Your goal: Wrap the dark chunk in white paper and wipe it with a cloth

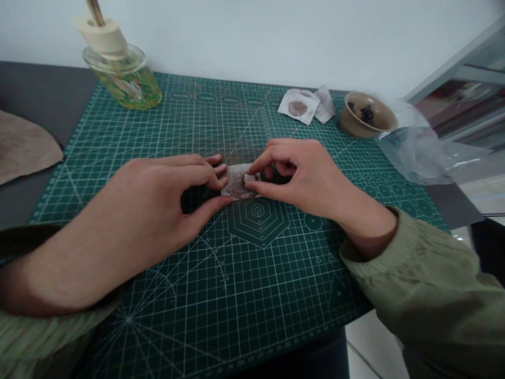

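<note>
Two hands pinch a small packet [238,184] on the green cutting mat [252,295].
The left hand [158,200] grips its 9 o'clock end, the right hand [303,176] its 3 o'clock end, at the mat's middle. A brown bowl [366,115] stands at 1 o'clock.

A single head-worn view looks forward and down from close above the worktop [39,100], facing the pale wall across the upper frame; both forearms enter from the bottom corners.
</note>
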The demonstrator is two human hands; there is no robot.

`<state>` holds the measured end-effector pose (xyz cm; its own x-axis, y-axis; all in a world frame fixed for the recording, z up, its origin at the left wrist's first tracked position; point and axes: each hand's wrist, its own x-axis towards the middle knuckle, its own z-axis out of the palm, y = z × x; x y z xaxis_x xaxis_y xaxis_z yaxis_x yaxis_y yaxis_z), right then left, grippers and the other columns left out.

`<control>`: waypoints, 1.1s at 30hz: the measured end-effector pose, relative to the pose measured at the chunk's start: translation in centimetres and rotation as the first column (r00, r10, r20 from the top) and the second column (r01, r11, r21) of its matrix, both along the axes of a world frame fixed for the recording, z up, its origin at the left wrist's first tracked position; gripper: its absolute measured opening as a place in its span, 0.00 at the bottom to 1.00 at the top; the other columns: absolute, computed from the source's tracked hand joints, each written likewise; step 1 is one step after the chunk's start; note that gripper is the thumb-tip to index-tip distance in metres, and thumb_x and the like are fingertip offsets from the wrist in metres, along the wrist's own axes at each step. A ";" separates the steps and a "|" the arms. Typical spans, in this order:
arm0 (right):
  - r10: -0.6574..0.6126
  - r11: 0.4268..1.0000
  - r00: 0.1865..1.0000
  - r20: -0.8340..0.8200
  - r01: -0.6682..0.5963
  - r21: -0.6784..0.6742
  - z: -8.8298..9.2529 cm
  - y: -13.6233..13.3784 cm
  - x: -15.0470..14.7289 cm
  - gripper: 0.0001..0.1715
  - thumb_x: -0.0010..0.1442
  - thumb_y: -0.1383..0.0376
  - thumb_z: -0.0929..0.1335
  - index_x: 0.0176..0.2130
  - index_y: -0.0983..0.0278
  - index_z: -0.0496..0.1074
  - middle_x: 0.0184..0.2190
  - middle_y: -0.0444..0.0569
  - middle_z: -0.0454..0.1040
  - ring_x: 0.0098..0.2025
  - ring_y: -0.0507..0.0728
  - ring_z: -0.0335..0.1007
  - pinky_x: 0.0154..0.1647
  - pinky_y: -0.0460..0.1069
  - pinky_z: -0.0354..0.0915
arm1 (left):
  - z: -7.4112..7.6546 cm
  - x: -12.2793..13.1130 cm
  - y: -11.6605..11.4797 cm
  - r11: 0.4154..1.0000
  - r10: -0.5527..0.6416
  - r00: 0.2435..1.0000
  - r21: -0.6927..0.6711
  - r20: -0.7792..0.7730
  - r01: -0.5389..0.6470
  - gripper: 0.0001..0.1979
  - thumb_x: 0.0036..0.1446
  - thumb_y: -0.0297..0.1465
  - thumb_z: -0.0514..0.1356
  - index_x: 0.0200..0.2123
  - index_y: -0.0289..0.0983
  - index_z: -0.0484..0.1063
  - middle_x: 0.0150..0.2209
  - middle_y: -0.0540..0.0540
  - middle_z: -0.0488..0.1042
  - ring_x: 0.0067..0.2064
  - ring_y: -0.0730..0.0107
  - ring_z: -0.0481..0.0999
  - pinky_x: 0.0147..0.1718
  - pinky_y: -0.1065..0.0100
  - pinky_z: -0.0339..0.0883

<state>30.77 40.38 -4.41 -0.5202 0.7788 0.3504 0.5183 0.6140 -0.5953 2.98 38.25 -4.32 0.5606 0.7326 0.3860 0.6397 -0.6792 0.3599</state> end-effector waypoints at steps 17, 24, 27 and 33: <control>0.030 1.000 0.999 -0.018 -0.030 0.003 0.1 -0.2 -0.1 0.06 0.70 0.62 0.82 0.43 0.62 0.87 0.35 0.44 0.82 0.34 0.55 0.74 0.39 0.53 0.68 | -0.2 0.2 -0.1 0.999 -0.001 0.999 0.040 -0.034 0.002 0.26 0.80 0.58 0.56 0.48 0.50 0.89 0.55 0.50 0.94 0.54 0.44 0.95 0.51 0.48 0.88; 0.043 0.999 0.999 -0.015 -0.043 -0.006 0.2 -0.3 0.0 0.05 0.71 0.63 0.82 0.44 0.62 0.87 0.36 0.44 0.82 0.35 0.55 0.75 0.40 0.53 0.68 | 0.0 0.3 0.1 1.000 0.020 0.998 0.018 -0.058 -0.019 0.27 0.81 0.57 0.54 0.48 0.50 0.89 0.54 0.51 0.94 0.53 0.47 0.94 0.51 0.50 0.87; -0.037 0.999 0.999 0.029 0.037 0.009 0.3 -0.2 0.0 0.06 0.69 0.63 0.83 0.43 0.61 0.87 0.35 0.45 0.82 0.37 0.57 0.77 0.43 0.54 0.70 | 0.0 0.2 0.1 1.000 -0.003 1.000 0.018 -0.031 0.004 0.23 0.80 0.55 0.59 0.49 0.51 0.89 0.55 0.52 0.93 0.53 0.49 0.94 0.51 0.52 0.87; -0.001 0.999 0.999 0.034 0.002 -0.046 0.7 -0.5 -0.4 0.06 0.70 0.60 0.82 0.43 0.59 0.86 0.37 0.45 0.83 0.37 0.57 0.77 0.44 0.55 0.72 | -0.3 0.1 -0.1 1.000 0.009 1.000 -0.003 -0.012 -0.009 0.15 0.78 0.49 0.63 0.49 0.51 0.88 0.54 0.53 0.93 0.52 0.47 0.94 0.52 0.52 0.85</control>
